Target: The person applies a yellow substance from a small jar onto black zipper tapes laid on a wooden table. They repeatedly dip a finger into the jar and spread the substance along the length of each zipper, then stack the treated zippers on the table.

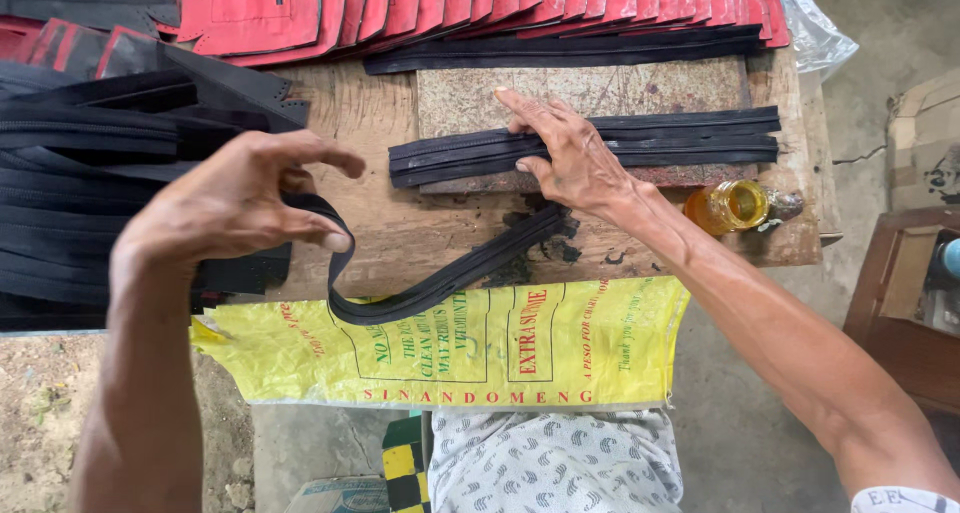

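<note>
My left hand (235, 198) pinches one end of a long black strip (440, 278) that loops down over the bench edge and runs back up toward my right hand. With fingers spread flat, my right hand (565, 153) presses on a bundle of black strips (660, 138) lying across a worn stone slab (600, 88) on the wooden bench (400, 223).
A pile of black pieces (90, 173) lies at the left. Red panels (480, 3) overlap in a row along the back. A jar of amber liquid (730, 205) stands by my right wrist. A yellow sack (480, 348) hangs over the front edge. A brown box (905, 303) sits at the right.
</note>
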